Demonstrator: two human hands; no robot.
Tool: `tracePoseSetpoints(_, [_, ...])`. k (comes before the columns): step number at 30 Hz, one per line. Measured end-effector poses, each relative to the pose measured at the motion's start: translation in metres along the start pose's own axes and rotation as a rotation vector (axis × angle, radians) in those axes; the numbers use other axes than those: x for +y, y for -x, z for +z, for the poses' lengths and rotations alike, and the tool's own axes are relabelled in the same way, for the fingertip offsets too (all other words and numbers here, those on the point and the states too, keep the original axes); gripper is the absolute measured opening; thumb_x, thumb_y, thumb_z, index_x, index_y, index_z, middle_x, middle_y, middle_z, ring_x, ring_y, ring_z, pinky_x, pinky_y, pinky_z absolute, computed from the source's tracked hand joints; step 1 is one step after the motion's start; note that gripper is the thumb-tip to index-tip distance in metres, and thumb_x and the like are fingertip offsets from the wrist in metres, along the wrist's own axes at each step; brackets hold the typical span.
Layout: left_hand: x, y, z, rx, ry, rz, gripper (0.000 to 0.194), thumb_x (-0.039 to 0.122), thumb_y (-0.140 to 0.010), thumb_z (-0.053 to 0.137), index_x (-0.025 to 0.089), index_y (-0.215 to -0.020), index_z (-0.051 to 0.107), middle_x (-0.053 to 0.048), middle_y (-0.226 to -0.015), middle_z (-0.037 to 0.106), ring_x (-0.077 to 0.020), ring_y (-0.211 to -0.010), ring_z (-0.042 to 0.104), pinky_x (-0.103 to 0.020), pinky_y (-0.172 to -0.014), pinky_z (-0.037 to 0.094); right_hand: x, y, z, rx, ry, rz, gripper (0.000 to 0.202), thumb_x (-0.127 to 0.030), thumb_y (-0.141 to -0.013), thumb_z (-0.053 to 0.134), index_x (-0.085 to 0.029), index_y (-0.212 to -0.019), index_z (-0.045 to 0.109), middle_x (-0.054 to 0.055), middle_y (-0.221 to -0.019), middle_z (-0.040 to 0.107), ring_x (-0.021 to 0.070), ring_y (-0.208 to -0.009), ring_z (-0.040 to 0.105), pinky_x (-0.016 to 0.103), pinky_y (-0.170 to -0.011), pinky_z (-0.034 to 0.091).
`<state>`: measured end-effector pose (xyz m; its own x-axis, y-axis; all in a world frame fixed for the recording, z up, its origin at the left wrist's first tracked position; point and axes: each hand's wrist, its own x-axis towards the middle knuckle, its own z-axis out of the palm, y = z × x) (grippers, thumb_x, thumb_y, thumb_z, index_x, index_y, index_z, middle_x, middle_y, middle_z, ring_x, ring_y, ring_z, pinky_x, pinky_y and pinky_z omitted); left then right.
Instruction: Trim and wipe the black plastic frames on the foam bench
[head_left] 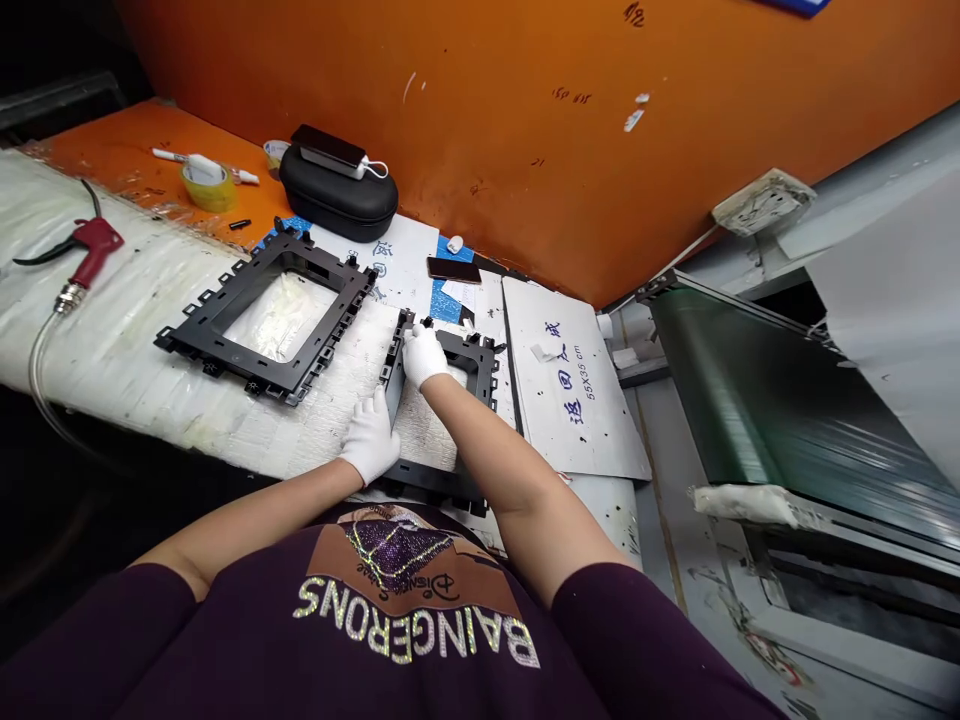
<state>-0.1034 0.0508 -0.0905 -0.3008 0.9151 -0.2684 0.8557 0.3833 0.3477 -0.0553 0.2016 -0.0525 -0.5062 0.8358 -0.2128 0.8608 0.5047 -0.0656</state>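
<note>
A black plastic frame (481,365) lies on the padded bench in front of me, partly hidden by my right forearm. My left hand (370,440), in a white glove, is closed on the frame's left side, near its lower half. Higher on that same side, my right hand (424,355), also gloved in white, grips near the frame's upper left corner; its fingertips are mostly hidden. A second black plastic frame (247,365), with clips along its edges, lies farther left, apart from both hands.
A red air gun (96,250) with a clear hose lies at the left. Behind are a tape roll (208,187), a black case (337,200) and a phone (454,270). At right are a marked white board (577,400) and a green conveyor belt (750,390). An orange wall (525,130) closes the back.
</note>
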Motion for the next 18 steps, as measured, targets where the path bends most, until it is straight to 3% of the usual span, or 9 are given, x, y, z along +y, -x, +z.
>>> tracePoseSetpoints(2, [-0.006, 0.002, -0.003, -0.031, 0.075, -0.002, 0.086, 0.031, -0.084, 0.060, 0.004, -0.158, 0.025, -0.025, -0.146, 0.051, -0.0368, -0.137, 0.049, -0.046, -0.112, 0.042, 0.001, -0.003, -0.005, 0.012, -0.074, 0.026, 0.034, -0.016, -0.098, 0.043, -0.008, -0.124, 0.063, 0.022, -0.129, 0.056, 0.0326, -0.117, 0.052, 0.042, -0.096, 0.049])
tracePoseSetpoints(5, [-0.030, 0.012, -0.006, -0.058, 0.234, 0.049, 0.099, 0.047, -0.081, 0.066, 0.006, -0.159, 0.021, -0.025, -0.154, 0.044, -0.0391, -0.144, 0.042, -0.051, -0.116, 0.040, 0.009, 0.012, -0.007, 0.007, -0.242, 0.004, 0.023, -0.023, -0.094, 0.054, -0.011, -0.105, 0.071, 0.019, -0.123, 0.058, 0.0311, -0.113, 0.055, 0.043, -0.099, 0.050])
tracePoseSetpoints(8, [-0.065, 0.027, -0.008, -0.098, 0.353, 0.175, 0.105, 0.060, -0.078, 0.068, 0.011, -0.159, 0.022, -0.023, -0.154, 0.046, -0.0391, -0.144, 0.044, -0.053, -0.117, 0.040, 0.021, 0.055, -0.002, 0.046, -0.465, -0.109, 0.032, -0.031, -0.100, 0.048, -0.015, -0.089, 0.074, 0.012, -0.111, 0.063, 0.0240, -0.106, 0.060, 0.037, -0.100, 0.050])
tracePoseSetpoints(11, [-0.088, 0.041, -0.008, -0.138, 0.353, 0.224, 0.107, 0.064, -0.073, 0.072, 0.015, -0.157, 0.027, -0.022, -0.152, 0.048, -0.0386, -0.141, 0.047, -0.054, -0.115, 0.042, 0.027, 0.114, 0.009, 0.159, -0.627, -0.246, 0.034, -0.038, -0.102, 0.046, -0.019, -0.103, 0.075, 0.008, -0.112, 0.067, 0.0218, -0.111, 0.061, 0.038, -0.103, 0.049])
tracePoseSetpoints(14, [-0.087, 0.050, 0.001, -0.098, 0.299, 0.273, 0.112, 0.059, -0.062, 0.081, 0.016, -0.154, 0.032, -0.020, -0.148, 0.051, -0.0404, -0.140, 0.047, -0.056, -0.116, 0.040, 0.024, 0.163, 0.026, 0.231, -0.585, -0.390, 0.028, -0.028, -0.099, 0.052, -0.019, -0.116, 0.071, 0.012, -0.122, 0.066, 0.0238, -0.116, 0.059, 0.043, -0.104, 0.050])
tracePoseSetpoints(18, [-0.069, 0.051, 0.020, 0.041, 0.270, 0.253, 0.116, 0.057, -0.059, 0.084, 0.013, -0.152, 0.032, -0.022, -0.145, 0.052, -0.0433, -0.136, 0.048, -0.059, -0.115, 0.038, 0.020, 0.195, 0.048, 0.106, -0.292, -0.604, 0.034, -0.021, -0.096, 0.056, -0.017, -0.128, 0.065, 0.015, -0.132, 0.063, 0.0291, -0.117, 0.055, 0.049, -0.101, 0.051])
